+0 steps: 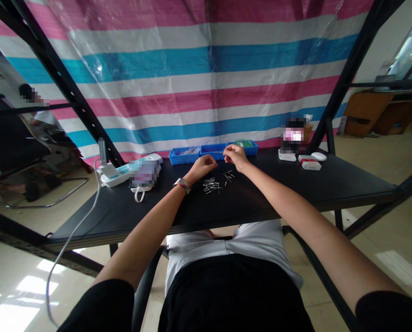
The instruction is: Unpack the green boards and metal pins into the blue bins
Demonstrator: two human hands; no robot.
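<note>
My right hand [236,157] is in a pinch on a thin, pale stick-like piece [218,152], which points left in front of the blue bins. To its left, my left hand [203,167] has its fingers curled together. Whatever they may hold is too small to make out. Below my hands, several thin silvery pieces [211,185] lie in a loose pile on the black table [247,203]. A smaller group of similar pieces [229,176] lies just to the right. Behind the hands stand a left blue bin [178,159], a middle blue bin [209,150] and a right blue bin [252,148].
On the left are a white power strip [122,173] with a cable and a blurred pouch-like object [145,175]. A red-and-white box [309,162] and a white rounded object [319,157] sit at right. A striped sheet [192,87] hangs behind; a person [48,117] sits far left.
</note>
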